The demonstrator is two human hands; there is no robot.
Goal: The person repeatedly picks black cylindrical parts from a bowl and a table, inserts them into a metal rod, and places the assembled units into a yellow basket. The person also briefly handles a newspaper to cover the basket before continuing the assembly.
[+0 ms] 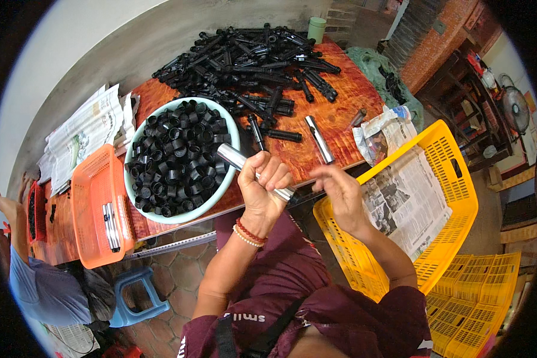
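Reddish table (pixel 343 113) ahead of the hands, head view. Left hand (pixel 265 184) wraps a silver tube (pixel 230 157) mid-body, both ends sticking out; right hand (pixel 344 196) sits just right of its nearer end, fingers half curled, nothing visible in it. Probably stiff, light, slick, scratchable; best hold: mid-barrel, full-finger wrap.

The person wears maroon clothes (pixel 295 262) and red and cream bracelets (pixel 250 232).
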